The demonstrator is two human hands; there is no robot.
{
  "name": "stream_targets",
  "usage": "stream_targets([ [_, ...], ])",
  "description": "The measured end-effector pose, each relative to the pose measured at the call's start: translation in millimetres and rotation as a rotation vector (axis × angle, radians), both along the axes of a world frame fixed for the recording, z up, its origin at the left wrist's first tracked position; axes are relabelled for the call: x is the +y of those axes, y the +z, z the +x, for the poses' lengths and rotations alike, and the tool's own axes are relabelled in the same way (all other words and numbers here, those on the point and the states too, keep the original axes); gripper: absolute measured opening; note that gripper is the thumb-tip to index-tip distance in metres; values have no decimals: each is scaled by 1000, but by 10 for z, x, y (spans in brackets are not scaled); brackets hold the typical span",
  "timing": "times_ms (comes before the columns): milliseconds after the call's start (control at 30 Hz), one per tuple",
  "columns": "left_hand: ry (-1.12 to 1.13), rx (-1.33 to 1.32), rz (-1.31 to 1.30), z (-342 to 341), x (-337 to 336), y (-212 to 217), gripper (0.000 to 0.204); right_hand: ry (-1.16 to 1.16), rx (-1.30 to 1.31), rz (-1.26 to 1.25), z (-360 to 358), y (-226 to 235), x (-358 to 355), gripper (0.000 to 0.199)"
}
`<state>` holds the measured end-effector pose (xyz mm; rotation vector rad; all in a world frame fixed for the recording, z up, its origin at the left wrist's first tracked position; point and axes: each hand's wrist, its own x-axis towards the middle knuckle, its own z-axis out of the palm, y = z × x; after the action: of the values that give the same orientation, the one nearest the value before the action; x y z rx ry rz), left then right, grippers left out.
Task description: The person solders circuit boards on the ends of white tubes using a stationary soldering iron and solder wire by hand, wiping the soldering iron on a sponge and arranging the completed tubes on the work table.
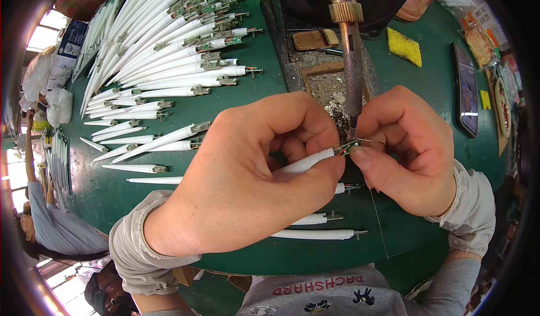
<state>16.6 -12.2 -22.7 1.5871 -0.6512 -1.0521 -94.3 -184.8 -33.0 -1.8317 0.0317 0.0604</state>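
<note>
My left hand [242, 172] pinches a slim white tapered tube [306, 163] between thumb and fingers. A small green circuit board [347, 146] with metal contacts sticks out of the tube's end. Above that end stands a soldering iron [352, 68], pointing downward, its tip at or very near the board. My right hand [410, 147] is closed, thumb and fingertips pinching a thin wire [371, 141] that reaches the board by the iron's tip. A thin strand [378, 217] hangs below the right hand. Part of the tube is hidden in my left palm.
Many similar white tubes [169, 63] lie fanned at the left, others beneath my hands. Behind the iron's tip sits a tray [315, 74] with solder scraps. A yellow sponge [404, 47] and a phone [465, 91] lie right. Another person [62, 214] is at far left.
</note>
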Motion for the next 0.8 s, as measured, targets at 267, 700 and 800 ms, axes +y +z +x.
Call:
stream_targets([
  [267,101,139,20,7,-21,63,14,-90,-10,264,-2,-31,51,22],
  [700,133,178,-23,-1,-37,87,16,-96,-102,242,17,-68,94,20],
  [800,138,181,-23,7,-36,92,16,-82,-113,228,16,-76,91,19],
])
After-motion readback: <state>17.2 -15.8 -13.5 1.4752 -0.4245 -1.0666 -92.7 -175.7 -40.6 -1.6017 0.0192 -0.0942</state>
